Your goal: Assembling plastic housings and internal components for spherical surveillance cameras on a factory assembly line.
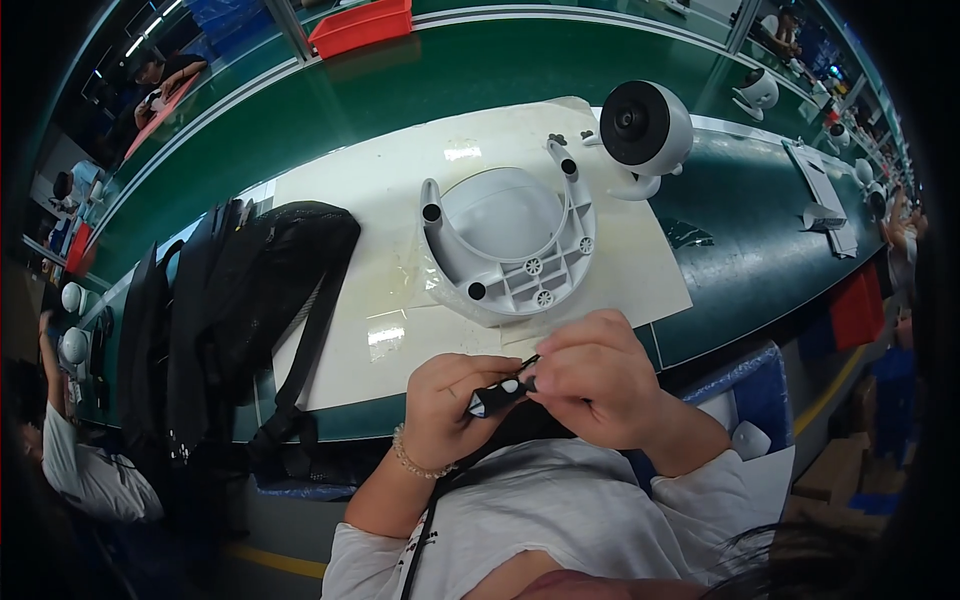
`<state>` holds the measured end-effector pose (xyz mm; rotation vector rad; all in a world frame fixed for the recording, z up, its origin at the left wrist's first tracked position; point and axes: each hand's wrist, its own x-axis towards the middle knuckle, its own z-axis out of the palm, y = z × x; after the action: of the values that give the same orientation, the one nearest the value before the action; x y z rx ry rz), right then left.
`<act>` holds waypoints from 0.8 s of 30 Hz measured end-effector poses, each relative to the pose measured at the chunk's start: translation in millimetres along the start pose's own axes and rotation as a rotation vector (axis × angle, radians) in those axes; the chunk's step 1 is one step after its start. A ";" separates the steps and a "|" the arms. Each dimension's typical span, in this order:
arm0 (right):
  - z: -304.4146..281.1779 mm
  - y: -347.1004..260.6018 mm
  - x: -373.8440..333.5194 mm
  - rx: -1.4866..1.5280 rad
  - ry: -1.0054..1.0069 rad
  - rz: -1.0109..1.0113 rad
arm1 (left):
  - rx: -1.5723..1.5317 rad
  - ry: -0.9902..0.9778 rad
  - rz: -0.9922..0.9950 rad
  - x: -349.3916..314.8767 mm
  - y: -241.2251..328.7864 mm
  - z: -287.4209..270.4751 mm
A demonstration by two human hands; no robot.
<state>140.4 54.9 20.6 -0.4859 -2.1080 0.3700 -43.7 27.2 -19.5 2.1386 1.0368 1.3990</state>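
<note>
My left hand (447, 402), with a beaded bracelet at the wrist, is closed around a small black strip with white round spots (497, 396). The fingers of my right hand (598, 385) are pinched at the strip's upper end; whatever lies between those fingertips is too small to make out. Just beyond both hands, a white plastic housing (502, 215) with a curved, ribbed base lies on a pale sheet (350, 270). Black round pads (477, 291) sit on the base, and clear film wraps its lower edge. Neither hand touches the housing.
Black bags with straps (260, 270) lie at the left. A round white device with a black front (645, 125) stands at the far right of the sheet. Beyond are a red bin (360, 28) and a metal rail. A blue-lined container (765, 395) sits by my right elbow. Other people work nearby.
</note>
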 end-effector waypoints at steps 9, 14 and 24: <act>8.0 -5.6 3.9 0.276 0.158 -0.097 | -0.037 -0.009 -0.042 -3.2 -3.5 0.9; 17.2 -6.1 6.5 0.276 -0.034 -0.034 | 0.017 -0.025 -0.015 -0.8 1.7 -1.5; 3.3 -15.8 10.9 0.399 -0.233 0.067 | -0.024 -0.067 -0.032 -2.4 -6.2 0.1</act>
<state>128.9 46.0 33.5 -0.2879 -2.1671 0.9013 -46.5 29.5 -25.1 2.1275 1.0185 1.3093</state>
